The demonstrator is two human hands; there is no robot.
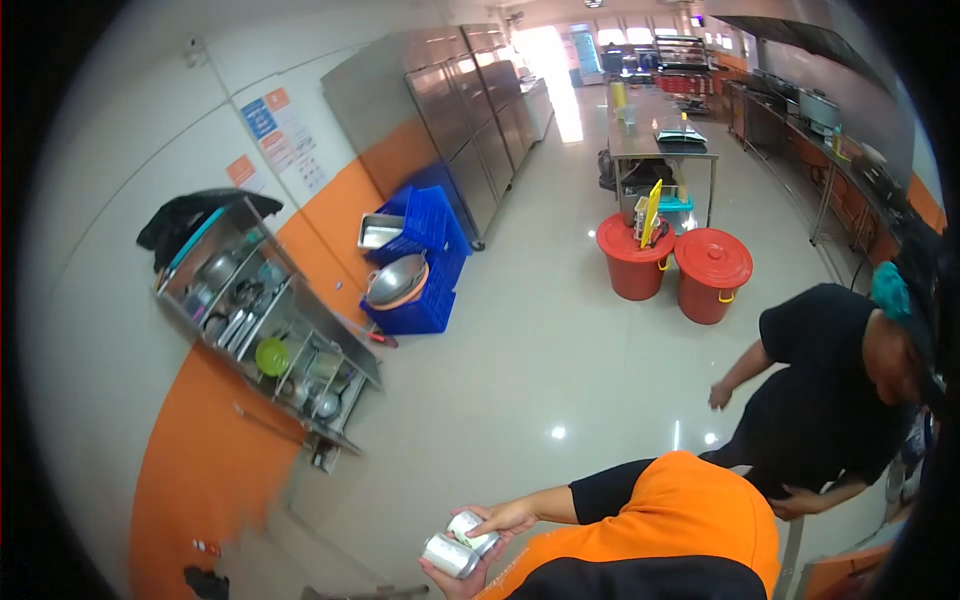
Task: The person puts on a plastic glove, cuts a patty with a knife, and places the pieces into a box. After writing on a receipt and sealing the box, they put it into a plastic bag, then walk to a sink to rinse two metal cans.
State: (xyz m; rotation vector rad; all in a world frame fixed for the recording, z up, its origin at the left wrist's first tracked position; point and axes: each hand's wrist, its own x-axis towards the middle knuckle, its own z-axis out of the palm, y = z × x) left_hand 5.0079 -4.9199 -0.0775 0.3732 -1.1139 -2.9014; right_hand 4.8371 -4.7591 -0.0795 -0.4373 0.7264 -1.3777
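Two silver cans are held close together at the bottom of the head view. My right hand [508, 516], at the end of a black sleeve, has its fingers closed over the upper can [473, 533], which has a pale label. Below it, my left hand [470, 582] is wrapped around the lower can [449, 556], with the thumb along its near side. The cans are tilted and appear to touch. Part of my left hand is hidden behind them.
A person in black [825, 390] stands close at right. Two red lidded bins [713, 275] stand before a steel table [660, 140]. A metal rack with kitchenware [290, 335], blue crates [425, 310] and steel cabinets [440, 110] line the left wall.
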